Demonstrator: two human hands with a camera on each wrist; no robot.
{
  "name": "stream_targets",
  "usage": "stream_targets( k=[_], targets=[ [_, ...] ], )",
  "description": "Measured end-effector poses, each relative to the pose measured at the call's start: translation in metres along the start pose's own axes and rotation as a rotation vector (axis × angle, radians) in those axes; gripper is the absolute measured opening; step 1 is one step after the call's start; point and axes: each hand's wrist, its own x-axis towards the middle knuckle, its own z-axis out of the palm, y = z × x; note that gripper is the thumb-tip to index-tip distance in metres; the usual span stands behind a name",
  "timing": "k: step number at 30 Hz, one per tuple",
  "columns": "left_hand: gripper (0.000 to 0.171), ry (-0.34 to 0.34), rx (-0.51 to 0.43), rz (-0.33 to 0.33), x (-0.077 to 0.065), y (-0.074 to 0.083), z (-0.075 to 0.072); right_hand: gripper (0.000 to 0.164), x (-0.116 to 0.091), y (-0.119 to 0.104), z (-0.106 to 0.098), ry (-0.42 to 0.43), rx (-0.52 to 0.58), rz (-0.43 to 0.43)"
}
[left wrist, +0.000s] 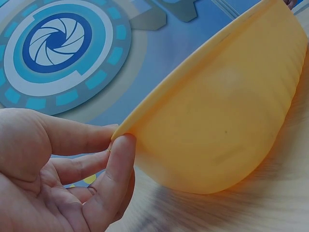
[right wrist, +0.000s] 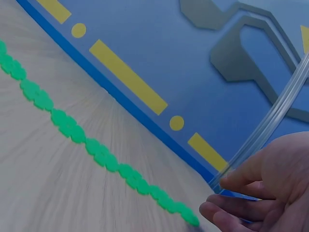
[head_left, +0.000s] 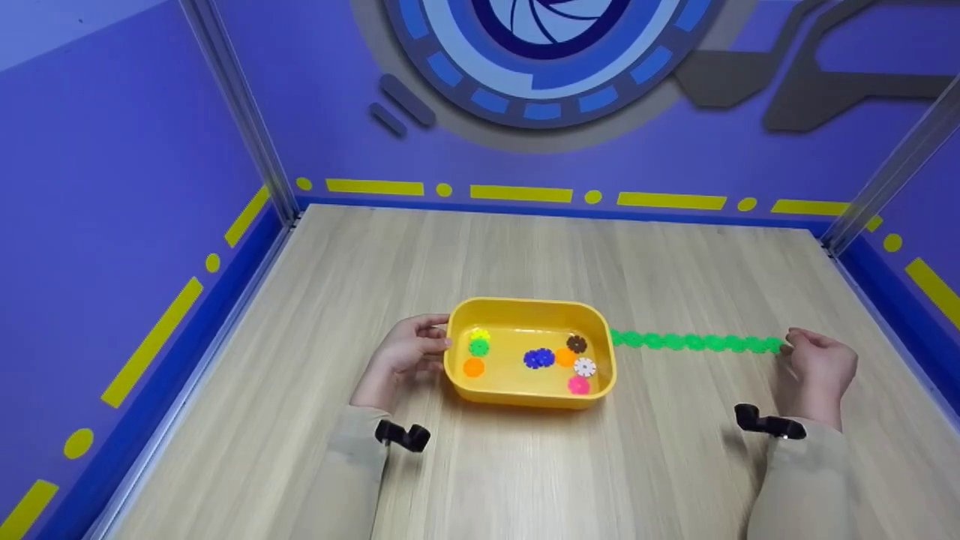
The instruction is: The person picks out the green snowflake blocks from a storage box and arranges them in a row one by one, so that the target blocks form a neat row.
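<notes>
A yellow plastic basin [head_left: 532, 394] stands on the table with its rim upward. My left hand [head_left: 405, 346] is at the basin's left end; in the left wrist view, thumb and fingers [left wrist: 121, 157] pinch its rim. A chain of interlocked green notched discs [head_left: 697, 342] lies straight on the table, running right from the basin, which hides its left end. My right hand [head_left: 823, 364] is beside the chain's right end. In the right wrist view, its loosely bent fingers [right wrist: 217, 215] are just past the last disc, with nothing between thumb and fingertips.
Inside the basin lie several loose notched discs: yellow, green [head_left: 479, 347], orange [head_left: 473, 367], blue [head_left: 538, 358], brown [head_left: 576, 344], white [head_left: 584, 367] and pink [head_left: 578, 385]. Blue printed walls [head_left: 330, 112] with metal corner posts [head_left: 240, 105] enclose the wooden table [head_left: 540, 480].
</notes>
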Motion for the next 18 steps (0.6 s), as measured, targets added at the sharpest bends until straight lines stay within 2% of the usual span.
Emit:
stream_targets(
  k=[4,9,13,18],
  targets=[
    [0.051,-0.001,-0.004,-0.002,0.0,0.001,0.0,0.017,-0.004,-0.009,0.006,-0.053,0.106,0.015],
    [0.051,-0.003,0.006,-0.008,0.0,0.003,0.001,0.026,-0.011,-0.016,0.017,-0.119,0.227,-0.021],
    [0.051,-0.002,0.017,-0.003,0.0,0.003,0.001,0.023,-0.015,-0.02,0.024,-0.17,0.236,-0.043],
    [0.05,0.008,0.019,-0.007,-0.001,0.003,0.001,0.014,-0.022,-0.025,0.033,-0.199,0.197,-0.071]
  ],
)
